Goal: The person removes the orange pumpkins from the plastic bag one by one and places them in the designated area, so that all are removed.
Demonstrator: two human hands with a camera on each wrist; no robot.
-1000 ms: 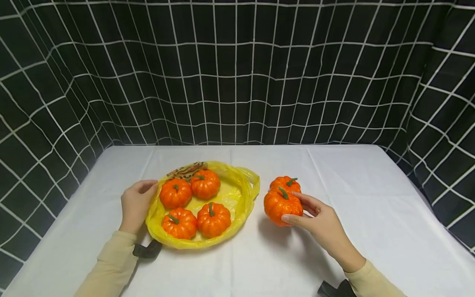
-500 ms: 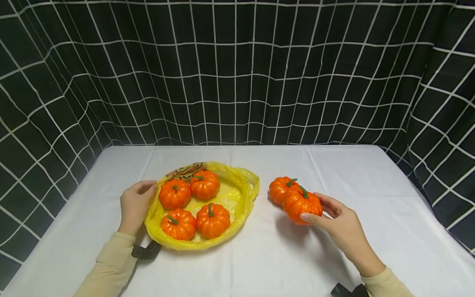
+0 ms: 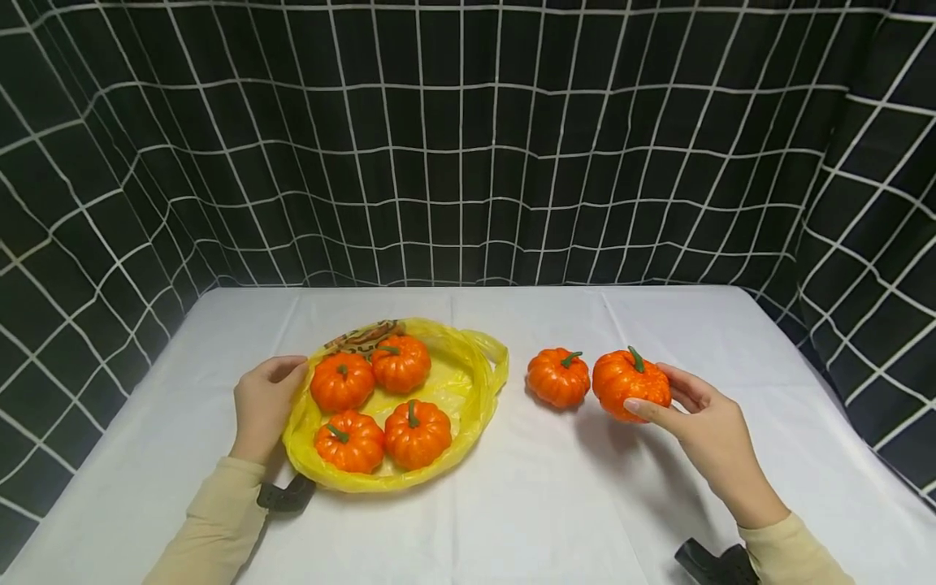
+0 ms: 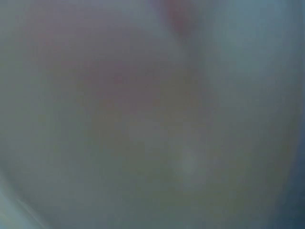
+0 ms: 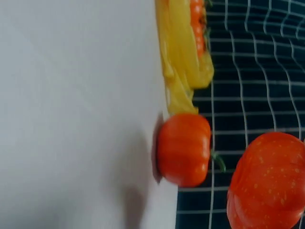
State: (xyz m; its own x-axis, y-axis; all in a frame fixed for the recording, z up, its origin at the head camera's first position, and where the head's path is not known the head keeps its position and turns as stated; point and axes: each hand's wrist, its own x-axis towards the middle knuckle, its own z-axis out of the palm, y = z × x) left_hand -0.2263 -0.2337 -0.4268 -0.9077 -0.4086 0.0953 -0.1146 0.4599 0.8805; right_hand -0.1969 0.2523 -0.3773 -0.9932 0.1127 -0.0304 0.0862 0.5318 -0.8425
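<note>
On the right in the head view, my right hand (image 3: pixel 705 431) grips a small orange pumpkin (image 3: pixel 621 382) with a green stem, thumb in front and fingers behind. A shadow falls on the cloth below it. That held pumpkin (image 5: pixel 269 183) fills the lower right of the right wrist view. Just left of it, a second pumpkin (image 3: pixel 558 379) sits on the table. My left hand (image 3: pixel 265 406) pinches the left rim of a yellow plastic bag (image 3: pixel 478 390), its fingertips partly hidden. Several pumpkins (image 3: pixel 418 435) rest inside the open bag. The left wrist view is only blur.
A white cloth (image 3: pixel 526 512) covers the table. Behind it and along both sides hangs a black curtain (image 3: pixel 468 162) with a white grid. A dark wrist strap (image 3: pixel 287 494) shows under the left forearm, close to the bag's front rim.
My right hand has carried its pumpkin to the right and slightly farther back, from in front of the second pumpkin to beside it. The left hand and the bag stay put.
</note>
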